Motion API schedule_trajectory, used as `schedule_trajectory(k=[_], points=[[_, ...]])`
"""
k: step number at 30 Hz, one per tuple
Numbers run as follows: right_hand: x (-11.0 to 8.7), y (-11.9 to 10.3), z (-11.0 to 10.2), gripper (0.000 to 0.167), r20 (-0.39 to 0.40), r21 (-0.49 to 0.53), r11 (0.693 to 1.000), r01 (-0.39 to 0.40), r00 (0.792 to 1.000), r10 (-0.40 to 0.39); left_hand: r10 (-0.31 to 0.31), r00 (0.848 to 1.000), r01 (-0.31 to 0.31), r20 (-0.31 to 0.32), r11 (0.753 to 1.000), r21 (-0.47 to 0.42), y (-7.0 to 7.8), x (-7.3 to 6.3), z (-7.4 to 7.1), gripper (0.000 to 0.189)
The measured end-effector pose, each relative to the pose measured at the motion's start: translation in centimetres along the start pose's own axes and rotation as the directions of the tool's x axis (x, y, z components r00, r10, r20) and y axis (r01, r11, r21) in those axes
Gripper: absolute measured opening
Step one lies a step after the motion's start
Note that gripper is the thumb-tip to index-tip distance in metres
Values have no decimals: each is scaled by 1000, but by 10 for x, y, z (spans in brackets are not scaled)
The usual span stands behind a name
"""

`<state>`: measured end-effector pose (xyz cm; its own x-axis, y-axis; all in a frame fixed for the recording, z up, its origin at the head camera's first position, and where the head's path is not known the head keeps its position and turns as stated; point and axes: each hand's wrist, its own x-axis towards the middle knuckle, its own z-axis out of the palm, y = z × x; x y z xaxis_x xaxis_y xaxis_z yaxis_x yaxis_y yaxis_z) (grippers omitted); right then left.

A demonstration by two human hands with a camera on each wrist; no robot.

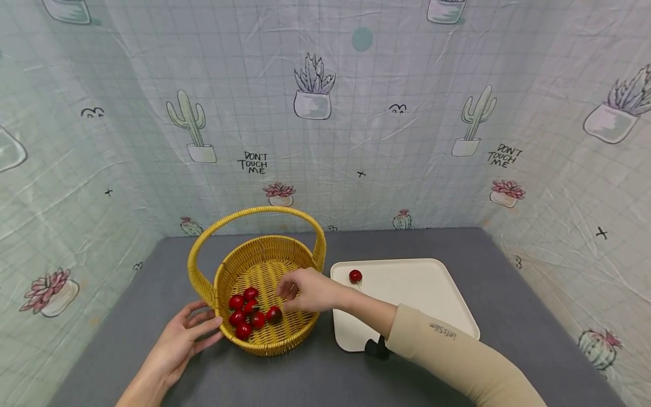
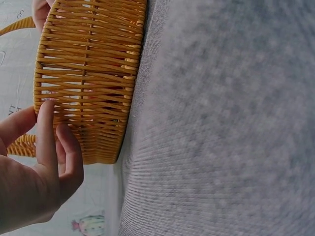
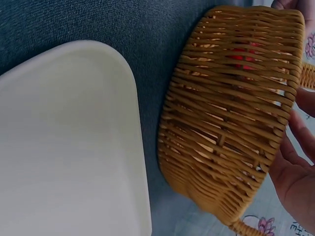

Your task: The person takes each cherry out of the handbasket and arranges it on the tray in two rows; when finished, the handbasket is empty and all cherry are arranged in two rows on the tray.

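The yellow wicker basket (image 1: 264, 345) stands left of centre with its tall handle (image 1: 256, 210) upright. Several dark red cherries (image 1: 243, 330) lie together on the left side of its floor. My left hand (image 1: 179, 338) touches the basket from the left; in the left wrist view its thumb meets the rim and its fingers lie against the woven wall (image 2: 88, 93). Reaching in over the right rim, my right hand (image 1: 307, 288) has loosely bent fingers with nothing visible between them. One cherry (image 1: 273, 314) lies just below those fingertips.
Right of the basket lies a white tray (image 1: 412, 282), with one stemmed cherry (image 1: 355, 276) near its far left corner. My right forearm crosses above the tray. A grey cloth (image 1: 244, 384) covers the table, and cactus-printed curtains (image 1: 356, 169) hang behind and at both sides.
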<state>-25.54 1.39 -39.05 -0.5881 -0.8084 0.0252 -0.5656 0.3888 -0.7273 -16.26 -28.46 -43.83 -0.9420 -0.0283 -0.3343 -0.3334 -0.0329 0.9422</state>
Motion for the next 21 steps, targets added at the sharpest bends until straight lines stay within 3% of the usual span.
schedule_trajectory(k=[13, 21], points=[[26, 10, 20, 26, 43, -42, 998, -39, 998, 41, 4, 1000, -4, 4, 1000, -7, 0, -1, 0, 82], [35, 13, 30, 25, 34, -120, 990, -76, 996, 81, 3, 1000, -3, 4, 1000, 2, 2, -1, 0, 82]])
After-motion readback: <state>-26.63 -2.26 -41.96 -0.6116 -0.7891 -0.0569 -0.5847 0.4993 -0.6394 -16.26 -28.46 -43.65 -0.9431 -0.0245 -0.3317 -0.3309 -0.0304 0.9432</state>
